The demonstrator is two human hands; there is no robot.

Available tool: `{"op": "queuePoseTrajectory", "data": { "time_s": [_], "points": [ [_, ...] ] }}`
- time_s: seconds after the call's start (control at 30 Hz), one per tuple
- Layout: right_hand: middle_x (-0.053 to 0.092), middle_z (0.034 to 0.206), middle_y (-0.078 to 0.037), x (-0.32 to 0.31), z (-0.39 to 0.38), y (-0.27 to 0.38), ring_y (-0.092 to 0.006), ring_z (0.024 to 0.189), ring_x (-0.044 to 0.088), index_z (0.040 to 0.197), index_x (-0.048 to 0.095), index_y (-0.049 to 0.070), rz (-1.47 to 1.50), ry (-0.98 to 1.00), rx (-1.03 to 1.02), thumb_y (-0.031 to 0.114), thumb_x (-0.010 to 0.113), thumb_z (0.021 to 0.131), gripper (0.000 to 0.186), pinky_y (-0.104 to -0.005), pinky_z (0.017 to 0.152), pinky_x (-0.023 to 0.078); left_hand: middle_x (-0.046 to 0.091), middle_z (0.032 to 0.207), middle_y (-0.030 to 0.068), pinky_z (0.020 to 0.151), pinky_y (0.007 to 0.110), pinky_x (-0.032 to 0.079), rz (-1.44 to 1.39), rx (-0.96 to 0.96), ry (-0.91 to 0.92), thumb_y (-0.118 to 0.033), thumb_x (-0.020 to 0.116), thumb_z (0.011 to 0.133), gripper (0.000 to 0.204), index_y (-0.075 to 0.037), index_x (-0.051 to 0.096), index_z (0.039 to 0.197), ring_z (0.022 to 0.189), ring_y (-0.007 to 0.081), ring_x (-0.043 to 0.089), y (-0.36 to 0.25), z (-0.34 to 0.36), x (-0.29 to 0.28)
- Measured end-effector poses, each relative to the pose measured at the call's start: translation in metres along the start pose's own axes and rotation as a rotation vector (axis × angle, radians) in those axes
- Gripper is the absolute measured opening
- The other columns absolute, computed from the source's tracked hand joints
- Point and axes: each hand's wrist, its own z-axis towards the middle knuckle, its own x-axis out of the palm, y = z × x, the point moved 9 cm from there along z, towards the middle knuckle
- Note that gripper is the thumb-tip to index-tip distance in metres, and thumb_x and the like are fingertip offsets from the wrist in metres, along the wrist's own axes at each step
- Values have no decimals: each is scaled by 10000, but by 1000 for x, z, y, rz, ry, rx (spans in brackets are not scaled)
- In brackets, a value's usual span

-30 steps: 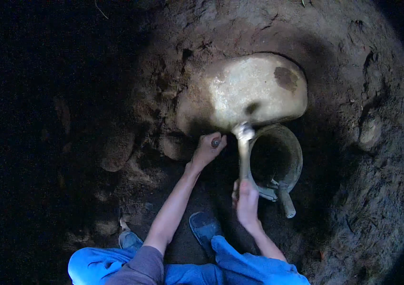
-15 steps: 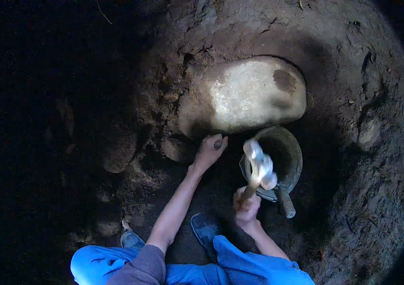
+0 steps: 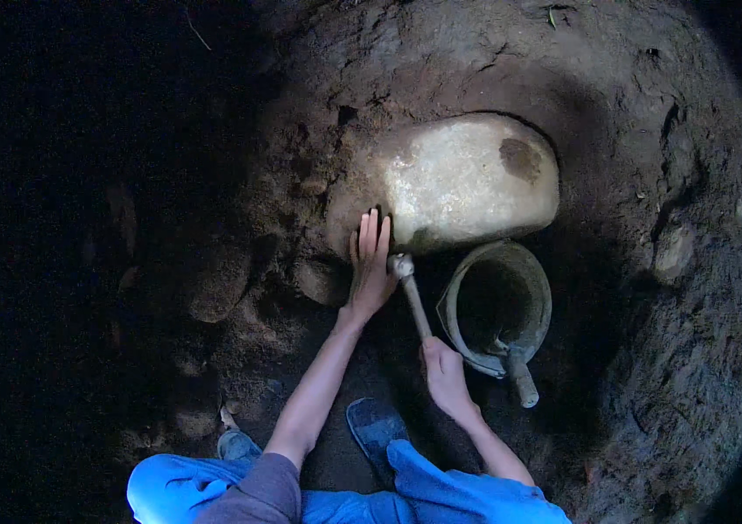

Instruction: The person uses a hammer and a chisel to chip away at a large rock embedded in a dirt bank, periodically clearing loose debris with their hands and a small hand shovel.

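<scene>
Left hand point(image 3: 372, 275): fisted half a second ago, now fingers straight, nothing visibly held, at 8 o'clock edge of stone point(image 3: 476, 183). Hammering reads as paused. Right hand point(image 3: 449, 380) wrapped round hammer point(image 3: 415, 301), its head at 11 o'clock, beside left. Stone pale, rounded; soil point(image 3: 694, 419) rough; scuffed bucket point(image 3: 535, 301), 6 o'clock of stone.

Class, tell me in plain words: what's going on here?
A person's right hand grips a hammer, its head right beside the open left hand. Those fingers point up by a pale stone set in soil; contact is unclear. To the right sits a bucket, a tool's handle across its rim.
</scene>
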Motion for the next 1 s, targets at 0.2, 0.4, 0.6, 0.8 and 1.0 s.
{"op": "queuePoseTrajectory", "data": {
  "time_s": [0.2,0.4,0.6,0.8,1.0],
  "points": [
    [431,608,-74,-24,-4,26,-150,569,435,880,532,-37,430,-149,-26,162,441,956,232,-341,495,345,131,1563,164,1156,512,116,38,7,35,-233,662,851,786,-63,223,1481,1455,324,87,-4,7,5],
    [447,619,-105,11,6,18,-147,574,475,972,547,-41,0,196,95,102,394,955,210,-329,520,373,168,1552,174,1156,508,135,93,34,32,-175,669,815,771,-85,275,1471,1449,329,119,13,1,5],
    [516,673,-45,-34,-5,35,-124,540,482,941,560,-24,280,-210,-362,219,426,979,279,-284,478,365,164,1551,176,1148,514,163,32,-7,72,-168,671,807,782,-88,270,1473,1444,337,129,-6,8,6],
    [439,650,-61,-9,15,0,-151,653,418,884,537,-36,60,-8,63,298,383,1020,393,-351,594,380,151,1553,177,1154,502,156,-34,-15,59,-120,692,773,841,-90,240,1481,1450,329,114,3,2,-3],
    [482,696,46,-25,11,32,-38,590,433,905,518,77,744,-109,73,374,412,1002,331,-225,469,345,153,1553,181,1156,501,152,38,-12,70,-102,700,760,874,-76,214,1485,1450,326,121,1,3,-6]
  ]
}}
